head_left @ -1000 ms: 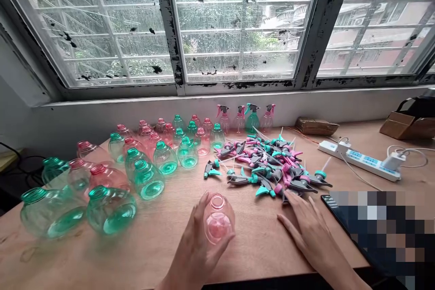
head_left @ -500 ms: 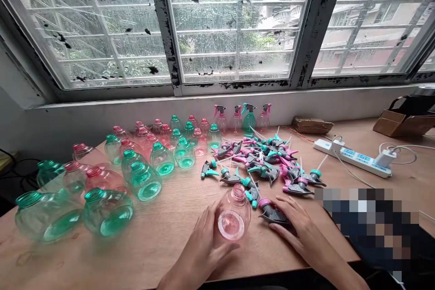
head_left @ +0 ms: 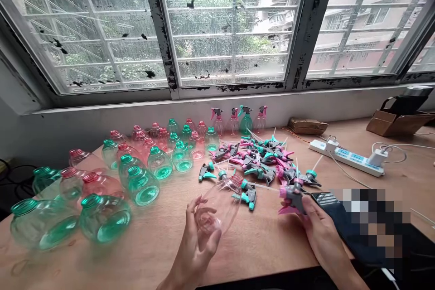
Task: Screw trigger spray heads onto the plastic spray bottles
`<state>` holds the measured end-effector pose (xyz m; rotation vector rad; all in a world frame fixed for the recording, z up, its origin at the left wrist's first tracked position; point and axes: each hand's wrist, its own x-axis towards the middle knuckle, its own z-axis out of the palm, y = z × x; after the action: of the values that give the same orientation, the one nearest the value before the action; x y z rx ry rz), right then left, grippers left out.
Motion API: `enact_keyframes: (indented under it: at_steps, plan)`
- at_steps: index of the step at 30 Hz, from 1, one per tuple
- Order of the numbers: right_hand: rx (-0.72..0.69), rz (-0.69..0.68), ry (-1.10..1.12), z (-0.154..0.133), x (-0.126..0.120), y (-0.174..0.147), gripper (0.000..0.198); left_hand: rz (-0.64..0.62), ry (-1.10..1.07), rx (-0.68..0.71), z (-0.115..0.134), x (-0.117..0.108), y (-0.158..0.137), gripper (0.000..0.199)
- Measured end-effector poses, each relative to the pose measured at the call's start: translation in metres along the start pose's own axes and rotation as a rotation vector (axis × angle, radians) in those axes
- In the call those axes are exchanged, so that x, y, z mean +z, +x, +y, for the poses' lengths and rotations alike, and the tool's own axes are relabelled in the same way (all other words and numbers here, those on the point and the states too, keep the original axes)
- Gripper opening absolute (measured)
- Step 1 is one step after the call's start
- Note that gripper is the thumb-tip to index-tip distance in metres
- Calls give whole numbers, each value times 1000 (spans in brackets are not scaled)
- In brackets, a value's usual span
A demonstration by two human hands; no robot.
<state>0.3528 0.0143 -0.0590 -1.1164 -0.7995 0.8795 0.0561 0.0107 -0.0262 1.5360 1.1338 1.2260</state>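
In my left hand is a clear pink plastic bottle, tilted with its open neck toward the upper right. My fingers wrap round its lower part. My right hand grips a pink and grey trigger spray head by its grey body. Its thin white dip tube points left, toward the bottle's neck; whether the tip touches the neck I cannot tell. Just beyond both hands lies a heap of spray heads in pink, teal and grey. A teal and grey spray head lies behind the bottle.
Several green bottles and pink bottles without tops cover the left of the wooden table. By the wall stand several bottles with spray heads. A power strip, a dark phone and a cardboard box are at right.
My right hand has lifted the spray head off the table and turned it so its tube points left. The bottle in my left hand has tipped from near upright toward the right.
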Motion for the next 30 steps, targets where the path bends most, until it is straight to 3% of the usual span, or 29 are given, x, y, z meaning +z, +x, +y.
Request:
enact_keyframes:
  at_steps: [3,8,12,20,24,30]
  plan:
    - [100,5,191,2,-4,5,32,19,39,-15,0,-2,1,49]
    - [186,-21,316,-2,-7,4,30,19,113,-53,3,-5,2,52]
    - [205,-81,348,-3,-5,0,25,31,126,-66,6,-3,1,58]
    - [213,25,374,-1,-8,-1,27,44,95,-73,2,-5,-1,55]
    - [219,-86,315,1,-8,-2,25,-36,145,-58,2,-7,-2,62]
    - [235,-304,130,12,1,-10,45,-103,185,15,1,-5,-5,63]
